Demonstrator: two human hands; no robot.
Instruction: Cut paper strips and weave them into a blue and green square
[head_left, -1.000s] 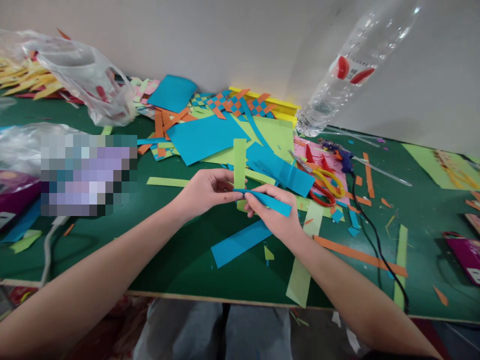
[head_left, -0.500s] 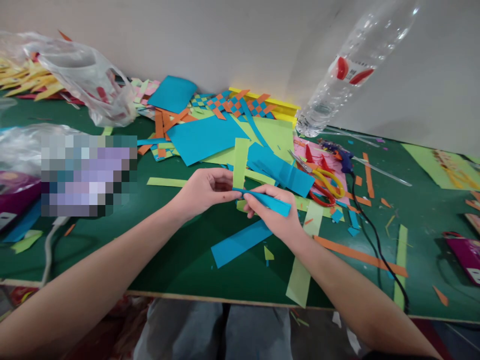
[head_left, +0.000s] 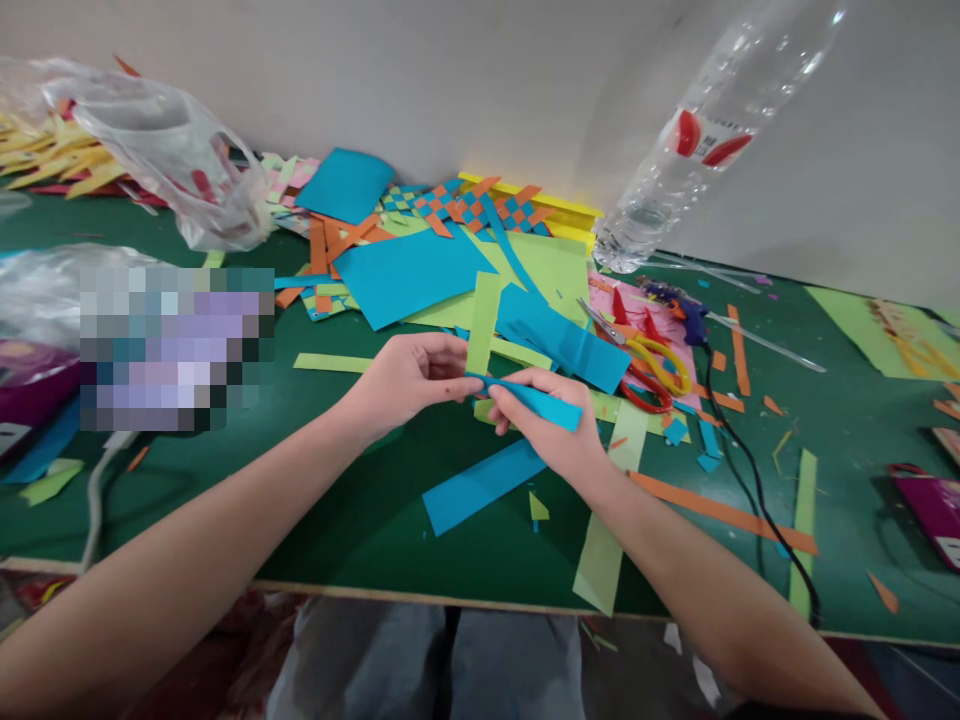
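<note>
Both hands meet over the middle of the table around paper strips. My left hand (head_left: 416, 375) is closed, its thumb and fingers pinching the joint where a light green paper strip (head_left: 484, 322) crosses a blue paper strip (head_left: 544, 402). The green strip stands upright from the joint. My right hand (head_left: 551, 425) pinches the blue strip near the same joint, and the strip's free end lies over this hand. Fingers hide how the two strips are joined. Below the hands, another blue strip (head_left: 480, 487) lies flat on the green table (head_left: 337, 540).
Scissors (head_left: 652, 365) with yellow and red handles and a blue glue gun (head_left: 679, 312) with a black cord lie to the right. Behind are blue sheets (head_left: 412, 275) and woven paper pieces (head_left: 469, 208). A tilted plastic bottle (head_left: 697, 140) leans at the wall. A plastic bag (head_left: 172, 150) stands back left.
The upright green strip leans slightly further right. Both hands keep their pinch and almost the same place.
</note>
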